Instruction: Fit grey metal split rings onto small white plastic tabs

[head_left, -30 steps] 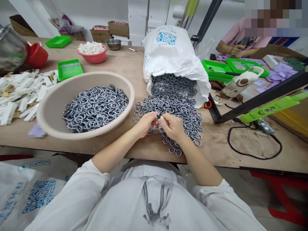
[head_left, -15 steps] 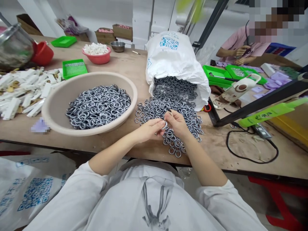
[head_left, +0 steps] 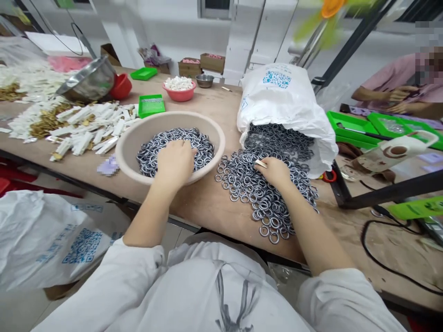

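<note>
Head view: the left hand (head_left: 175,159) lies palm-down on rings in the basin (head_left: 131,138), grip hidden; the right hand (head_left: 275,170) pinches into the ring pile (head_left: 266,193), which reaches the table edge (head_left: 221,219), so rings may slide off.

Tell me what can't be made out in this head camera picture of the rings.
- Left hand: seen from the back over the beige bowl; its own fingers hide whether they grip a ring.
- Right hand: fingertips lie on the loose rings; a grip cannot be told.
- White sack: its cloth covers how many rings remain inside.
- Black cable: cut off by the right edge.
</note>
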### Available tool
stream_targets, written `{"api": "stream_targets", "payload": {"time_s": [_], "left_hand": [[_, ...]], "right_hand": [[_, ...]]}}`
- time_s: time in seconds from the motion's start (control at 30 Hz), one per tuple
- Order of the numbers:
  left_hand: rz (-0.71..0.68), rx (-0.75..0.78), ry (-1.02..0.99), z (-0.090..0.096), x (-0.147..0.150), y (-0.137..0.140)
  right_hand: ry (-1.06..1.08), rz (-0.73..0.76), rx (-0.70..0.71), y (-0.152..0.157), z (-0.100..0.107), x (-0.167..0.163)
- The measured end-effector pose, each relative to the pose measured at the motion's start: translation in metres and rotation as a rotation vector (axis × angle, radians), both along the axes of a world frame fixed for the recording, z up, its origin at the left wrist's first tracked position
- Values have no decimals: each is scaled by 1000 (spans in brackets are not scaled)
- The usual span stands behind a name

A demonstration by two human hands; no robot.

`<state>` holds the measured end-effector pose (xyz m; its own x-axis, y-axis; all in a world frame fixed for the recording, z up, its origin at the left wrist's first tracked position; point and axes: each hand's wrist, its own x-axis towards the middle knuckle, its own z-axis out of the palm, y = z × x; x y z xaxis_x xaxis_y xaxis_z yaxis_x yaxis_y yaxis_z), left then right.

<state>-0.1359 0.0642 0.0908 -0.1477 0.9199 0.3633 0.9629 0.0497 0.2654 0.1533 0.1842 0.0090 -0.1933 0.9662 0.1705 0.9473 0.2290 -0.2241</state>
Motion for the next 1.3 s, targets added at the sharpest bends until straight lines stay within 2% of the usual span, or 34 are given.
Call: {"api": "stream_targets", "payload": {"time_s": [0.07, 0.17, 0.2, 0.3, 0.4, 0.53, 0.67, 0.77, 0.83, 0.9, 1.03, 1.2, 1.3], "left_hand": [[-196, 84, -175, -7, 24, -4], [-606, -5, -516, -26, 69, 0], [-654, -50, -624, -35, 82, 4], [-646, -233, -969, -59, 115, 23], [-653, -351, -1290, -72, 133, 36], [-660, -419, -1528, -74, 141, 35], [-611, -471, -1653, -77, 141, 30], [-639, -466, -1714, -79, 140, 30], [-670, -480, -1741, -79, 137, 30], [-671, -500, -1766, -77, 135, 30], [-607, -517, -1823, -77, 134, 30], [-586, -563, -1851, -78, 134, 29], [-676, -657, -1834, -76, 132, 24]], "right_hand": [[188, -6, 4, -5, 2, 11], [620, 55, -77, -26, 6, 19], [791, 87, -130, -36, 7, 18], [1203, 105, -264, -63, 6, 3], [1354, 117, -196, -79, 2, -13], [1331, 164, -108, -86, 2, -19], [1264, 223, -148, -85, 4, -19], [1230, 189, -78, -83, 3, -15], [1122, 163, 23, -84, 2, -10], [927, 171, 110, -88, 3, -5], [576, 255, 179, -99, 4, -3], [467, 297, 204, -102, 3, -9], [500, 217, 172, -92, 0, -2]]}}
